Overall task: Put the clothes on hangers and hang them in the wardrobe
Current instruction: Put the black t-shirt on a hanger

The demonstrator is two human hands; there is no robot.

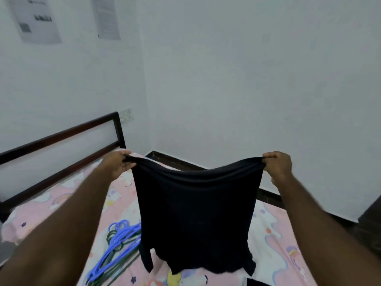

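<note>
Now both hands pinch the top edge of a black garment [195, 205] and stretch it wide in the middle of the frame. The left hand [119, 164] curls its fingers over one corner of the fabric at centre left, thumb and fingers closed on the cloth. The right hand [277, 165] does the same at centre right, knuckles bunched round the other corner. Between them the edge sags in a shallow curve, and the garment hangs straight down, its lower end trailing just above or onto the bed; which of the two cannot be told. A narrow strip, perhaps a sleeve, dangles at its lower left.

Below the cloth lies a bed [61, 205] covered by a pink sheet printed with stars and rainbows. On the sheet, lower left of the garment, rests a loose pile of hangers [115, 244], blue ones over dark green ones. Another dark piece of cloth [257, 282] shows at the bottom edge.

A dark headboard [61, 137] frames the bed at left. Two blurred paper sheets [34, 18] hang on the white wall in the upper left, and a white socket plate [126, 115] sits beside the headboard.
</note>
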